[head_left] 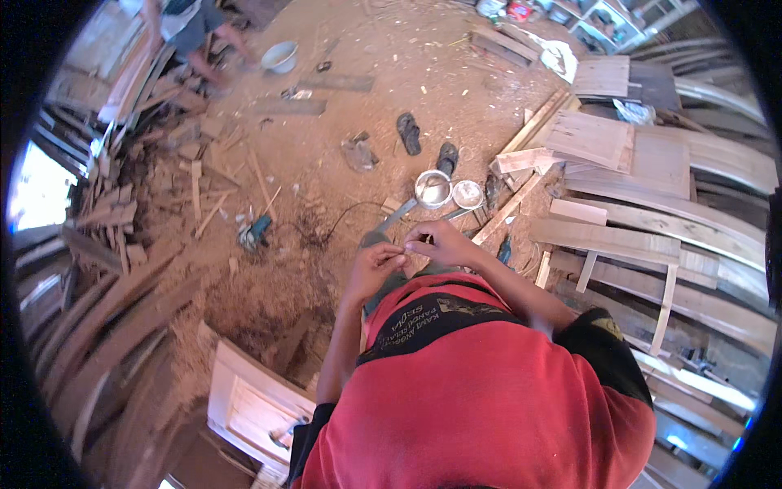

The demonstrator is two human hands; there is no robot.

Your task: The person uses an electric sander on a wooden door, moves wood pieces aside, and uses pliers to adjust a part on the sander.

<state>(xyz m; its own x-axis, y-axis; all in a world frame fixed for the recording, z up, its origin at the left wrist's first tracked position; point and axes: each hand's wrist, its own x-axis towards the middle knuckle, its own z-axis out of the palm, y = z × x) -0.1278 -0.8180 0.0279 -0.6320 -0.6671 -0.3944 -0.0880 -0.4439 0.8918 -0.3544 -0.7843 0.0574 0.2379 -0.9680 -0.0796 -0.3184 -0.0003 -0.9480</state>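
Left hand (376,265) and right hand (440,243) met in front of chest, fingertips pinched together on tiny item, too small to identify. Metal bowls (433,189) sat on sawdust floor (309,130) just beyond. Door panel (252,403) near left untouched; work looked early.

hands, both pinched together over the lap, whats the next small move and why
Probably keep the left hand and right hand close and finish working whatever small thing the fingers pinch; it is too small to make out. The fingertips meet just above the lap, and the two metal bowls sit on the sawdust floor just ahead, so nothing there needs a reach yet.
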